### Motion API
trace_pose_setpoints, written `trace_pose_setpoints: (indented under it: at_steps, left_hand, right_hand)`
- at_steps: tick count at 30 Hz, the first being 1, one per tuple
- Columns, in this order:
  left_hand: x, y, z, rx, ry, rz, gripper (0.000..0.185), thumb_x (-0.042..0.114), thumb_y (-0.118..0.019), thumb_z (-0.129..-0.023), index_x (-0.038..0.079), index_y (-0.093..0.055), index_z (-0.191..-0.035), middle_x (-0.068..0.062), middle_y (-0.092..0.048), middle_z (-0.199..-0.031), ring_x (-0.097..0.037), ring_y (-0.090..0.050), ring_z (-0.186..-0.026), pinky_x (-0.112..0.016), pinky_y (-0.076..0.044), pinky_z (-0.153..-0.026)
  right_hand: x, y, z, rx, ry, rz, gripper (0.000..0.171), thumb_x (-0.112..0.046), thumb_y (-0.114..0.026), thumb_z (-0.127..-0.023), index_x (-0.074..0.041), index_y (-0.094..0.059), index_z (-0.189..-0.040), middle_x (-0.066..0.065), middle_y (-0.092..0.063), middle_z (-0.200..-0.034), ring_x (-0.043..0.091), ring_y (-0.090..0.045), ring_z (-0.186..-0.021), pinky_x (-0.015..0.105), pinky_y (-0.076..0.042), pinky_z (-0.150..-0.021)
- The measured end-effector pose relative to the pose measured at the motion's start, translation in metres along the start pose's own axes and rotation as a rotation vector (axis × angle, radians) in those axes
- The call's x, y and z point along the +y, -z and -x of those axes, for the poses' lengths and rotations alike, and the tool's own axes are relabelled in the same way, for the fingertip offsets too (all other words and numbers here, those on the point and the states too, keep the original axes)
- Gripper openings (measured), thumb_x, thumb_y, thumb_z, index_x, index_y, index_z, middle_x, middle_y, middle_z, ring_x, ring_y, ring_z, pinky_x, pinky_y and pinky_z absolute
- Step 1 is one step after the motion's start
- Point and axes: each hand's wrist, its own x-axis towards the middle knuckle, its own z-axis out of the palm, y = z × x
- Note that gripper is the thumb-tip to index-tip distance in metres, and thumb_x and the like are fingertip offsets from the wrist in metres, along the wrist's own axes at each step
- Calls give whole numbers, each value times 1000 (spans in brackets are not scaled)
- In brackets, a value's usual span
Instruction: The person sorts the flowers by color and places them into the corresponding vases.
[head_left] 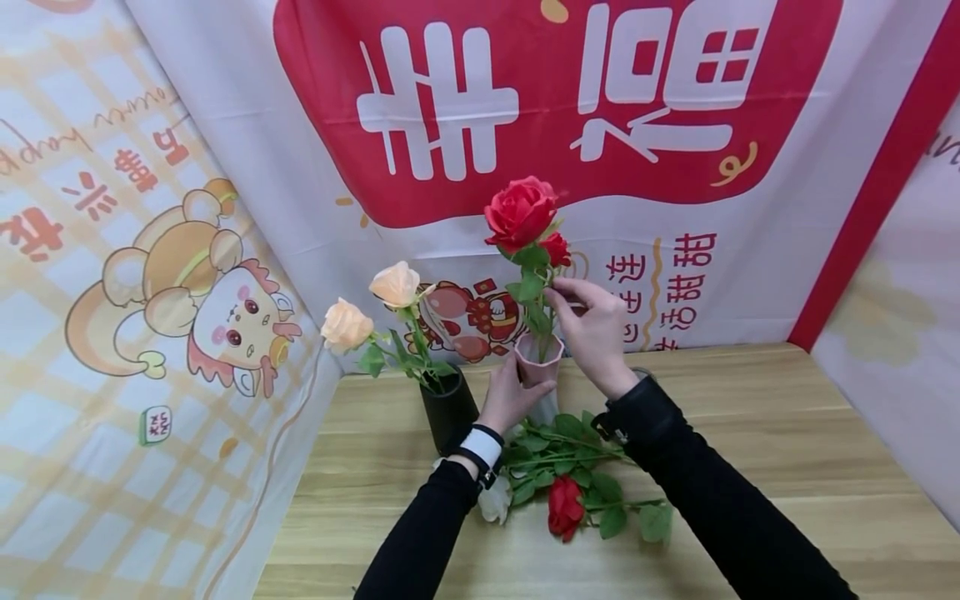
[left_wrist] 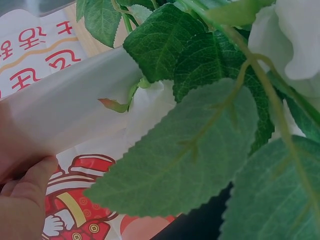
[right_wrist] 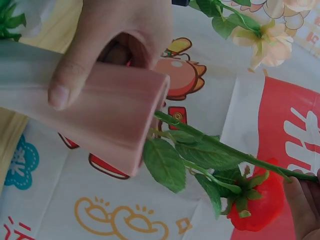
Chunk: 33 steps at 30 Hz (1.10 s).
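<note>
My left hand [head_left: 510, 393] grips a pink-to-white vase [head_left: 545, 407] just below its wavy rim; in the right wrist view its thumb lies across the vase wall [right_wrist: 110, 112]. Above the mouth, my right hand [head_left: 596, 329] pinches the green stem [right_wrist: 232, 154] of a red rose. The rose has a large bloom [head_left: 521, 215] and a smaller one [head_left: 556, 248], and its lower stem reaches inside the vase opening. How deep the stem goes is hidden. Leaves [left_wrist: 185, 150] cover much of the left wrist view, with part of the left hand [left_wrist: 25, 200] at its edge.
A black vase [head_left: 448, 412] holding two peach roses [head_left: 395, 285] stands to the left. On the wooden table [head_left: 735, 433], green leafy stems [head_left: 562, 446], a red rose [head_left: 566, 507] and a white flower [head_left: 496, 500] lie in front of the pink vase. Printed cloth hangs behind.
</note>
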Motion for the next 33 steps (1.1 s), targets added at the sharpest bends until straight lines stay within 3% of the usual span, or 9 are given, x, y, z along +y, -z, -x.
trace_pose_setpoints:
  at_steps: [9, 16, 21, 30, 33]
  left_hand:
    - [2, 2, 1, -25, 45, -9, 77, 39, -80, -83, 6, -44, -143, -14, -60, -127, -22, -61, -111, -35, -51, -87]
    - [0, 2, 0, -23, 4, -17, 60, 43, -78, -84, 7, -53, -125, -5, -67, -97, -14, -64, -85, -30, -51, -70]
    - [-1, 3, 0, -15, -19, -11, 58, 48, -76, -84, 8, -53, -119, 0, -63, -86, -12, -61, -77, -30, -50, -66]
    - [-2, 3, 1, -10, -9, 14, 69, 45, -77, -84, 8, -50, -135, -1, -64, -92, -13, -61, -81, -31, -50, -69]
    - [-1, 3, 2, -4, -14, -2, 66, 42, -78, -84, 7, -52, -134, -2, -65, -91, -13, -61, -79, -31, -50, -69]
  right_hand:
    - [18, -10, 20, -133, -43, 22, 13, -6, -76, -87, -2, -75, -99, 7, -73, -92, 16, -68, -77, 30, -55, -66]
    - [25, -19, 33, -202, -48, 64, 10, -5, -76, -87, 0, -75, -96, 6, -72, -86, 15, -67, -72, 34, -55, -63]
    - [28, -22, 37, -220, -69, 86, 11, -8, -75, -88, 1, -75, -95, 6, -72, -83, 15, -66, -69, 33, -54, -62]
    - [31, -25, 39, -272, -134, 142, 8, -9, -77, -87, -3, -75, -92, 5, -71, -81, 13, -64, -68, 31, -53, -62]
    - [33, -26, 40, -286, -141, 149, 7, -8, -77, -87, -3, -75, -91, 5, -71, -80, 12, -64, -67, 31, -53, -61]
